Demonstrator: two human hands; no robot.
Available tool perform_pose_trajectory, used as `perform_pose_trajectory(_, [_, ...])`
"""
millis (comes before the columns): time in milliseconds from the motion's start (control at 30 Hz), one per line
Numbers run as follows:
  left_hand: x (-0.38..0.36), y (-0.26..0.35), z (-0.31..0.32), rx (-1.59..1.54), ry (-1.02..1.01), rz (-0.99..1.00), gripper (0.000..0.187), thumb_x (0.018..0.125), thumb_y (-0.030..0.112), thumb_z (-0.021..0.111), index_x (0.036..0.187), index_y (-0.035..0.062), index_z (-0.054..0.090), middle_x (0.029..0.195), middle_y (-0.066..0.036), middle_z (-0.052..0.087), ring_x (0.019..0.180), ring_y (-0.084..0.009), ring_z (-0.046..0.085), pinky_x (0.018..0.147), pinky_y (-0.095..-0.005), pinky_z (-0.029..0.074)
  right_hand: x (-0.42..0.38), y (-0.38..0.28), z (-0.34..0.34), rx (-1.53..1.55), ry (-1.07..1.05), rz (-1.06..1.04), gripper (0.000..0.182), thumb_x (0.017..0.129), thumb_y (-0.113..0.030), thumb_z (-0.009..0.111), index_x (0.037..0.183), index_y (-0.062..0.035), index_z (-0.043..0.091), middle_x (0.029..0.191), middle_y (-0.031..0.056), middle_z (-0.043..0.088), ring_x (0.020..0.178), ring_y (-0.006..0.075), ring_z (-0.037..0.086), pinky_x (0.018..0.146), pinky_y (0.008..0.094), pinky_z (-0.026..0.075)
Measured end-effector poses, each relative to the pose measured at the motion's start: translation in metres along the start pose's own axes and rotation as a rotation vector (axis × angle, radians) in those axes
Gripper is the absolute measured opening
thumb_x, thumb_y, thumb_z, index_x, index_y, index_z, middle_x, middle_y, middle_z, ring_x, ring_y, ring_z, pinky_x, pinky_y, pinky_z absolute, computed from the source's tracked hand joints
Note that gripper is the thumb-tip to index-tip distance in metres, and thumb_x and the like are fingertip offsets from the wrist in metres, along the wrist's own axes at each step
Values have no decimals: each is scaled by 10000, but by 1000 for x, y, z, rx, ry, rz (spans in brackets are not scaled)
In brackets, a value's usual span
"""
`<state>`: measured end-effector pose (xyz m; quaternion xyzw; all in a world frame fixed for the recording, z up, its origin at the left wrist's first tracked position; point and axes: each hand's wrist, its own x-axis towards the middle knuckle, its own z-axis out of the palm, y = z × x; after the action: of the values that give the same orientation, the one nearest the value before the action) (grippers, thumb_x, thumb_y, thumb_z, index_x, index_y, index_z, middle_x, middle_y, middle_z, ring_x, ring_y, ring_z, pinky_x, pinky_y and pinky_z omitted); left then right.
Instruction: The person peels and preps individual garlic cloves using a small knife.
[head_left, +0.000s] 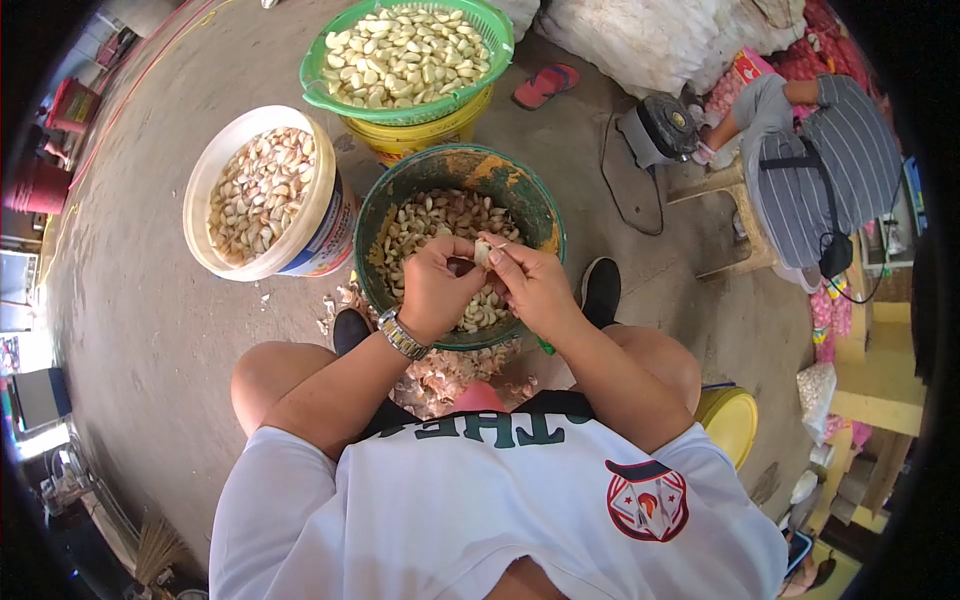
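Note:
A garlic clove (482, 252) is pinched between the fingertips of my left hand (440, 285) and my right hand (532, 285). Both hands are closed around it, above a dark green bucket (545, 200) with orange-brown stains inside. Many loose garlic cloves (485, 308) lie in that bucket below my fingers. A metal-band watch (402, 337) is on my left wrist. Papery garlic skins (455, 375) are heaped on the floor between my feet, against the bucket's near side.
A white bucket (200, 205) of unpeeled cloves stands left. Behind, a green basket (310, 75) of peeled cloves rests on a yellow bucket (440, 130). A red slipper (546, 86), an electric device (660, 128) with a cord and a person on a stool (735, 200) are at right.

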<state>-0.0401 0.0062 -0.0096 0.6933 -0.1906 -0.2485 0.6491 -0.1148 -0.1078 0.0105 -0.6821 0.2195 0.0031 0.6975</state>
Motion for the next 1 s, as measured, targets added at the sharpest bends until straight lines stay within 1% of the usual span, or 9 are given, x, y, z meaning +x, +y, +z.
perform_pose_trajectory(167, [7, -4, -6, -188, -37, -90, 135, 696, -3, 568, 817, -43, 526, 728, -65, 584, 613, -79, 558, 527, -192, 452, -1, -5, -5, 218, -19, 109, 272, 851, -174, 465, 1081, -46, 530, 633, -12, 521, 526, 42, 439, 473, 191, 376])
perform_pose_trajectory(267, [6, 3, -7, -191, -42, -143, 142, 699, 1, 571, 823, -47, 520, 734, -76, 583, 625, -95, 570, 529, -200, 465, -1, 0, 3, 70, 74, -64, 258, 837, -138, 483, 1069, -36, 536, 642, 7, 543, 530, 61, 459, 488, 212, 399])
perform_pose_trajectory(400, [2, 10, -4, -235, -16, -201, 133, 712, 2, 564, 826, -42, 513, 740, -76, 578, 618, -104, 569, 517, -204, 474, 5, 14, 8, -303, 250, -517, 250, 815, -89, 506, 1052, -18, 540, 685, 46, 579, 542, 91, 478, 519, 238, 418])
perform_pose_trajectory(467, [2, 12, -4, -256, -12, -257, 119, 724, -2, 550, 832, -27, 506, 755, -67, 571, 619, -98, 562, 503, -193, 466, 1, 5, 5, -415, 254, -522, 250, 805, -68, 513, 1047, -13, 540, 708, 63, 590, 550, 101, 484, 533, 247, 422])
perform_pose_trajectory(567, [7, 6, -10, -374, -72, -258, 145, 738, 23, 556, 858, -49, 516, 770, -82, 581, 630, -109, 574, 539, -212, 483, 0, 1, 7, -219, 216, -453, 253, 812, -90, 508, 1053, -18, 539, 669, 55, 566, 536, 96, 465, 521, 241, 405])
perform_pose_trajectory(667, [11, 7, -15, -567, -149, -279, 170, 777, 64, 527, 916, -33, 519, 783, -59, 578, 625, -90, 553, 561, -200, 466, -1, -12, -7, -132, 101, -113, 299, 817, -113, 504, 1101, -22, 500, 736, 79, 597, 587, 110, 525, 556, 232, 429])
perform_pose_trajectory(733, [13, 8, -19, -556, -166, -299, 186, 794, 88, 509, 946, -19, 522, 778, -44, 574, 608, -78, 531, 562, -188, 447, -1, -20, -14, -204, -6, -41, 339, 820, -123, 499, 1143, -31, 459, 866, 112, 596, 723, 140, 560, 645, 238, 438])
perform_pose_trajectory(833, [14, 13, -22, -524, -161, -305, 193, 801, 103, 498, 959, -4, 530, 759, -31, 568, 573, -63, 500, 542, -175, 421, 0, -13, -18, -275, -78, -182, 391, 815, -118, 502, 1188, -45, 410, 1044, 142, 544, 930, 173, 533, 784, 253, 408])
perform_pose_trajectory(1000, [18, 7, -29, -467, -245, -292, 183, 798, 106, 489, 936, 0, 545, 720, -19, 558, 538, -53, 469, 489, -174, 379, -1, -14, -17, -322, -139, -397, 407, 800, -96, 516, 1191, -55, 411, 1131, 134, 501, 1043, 179, 478, 871, 266, 354])
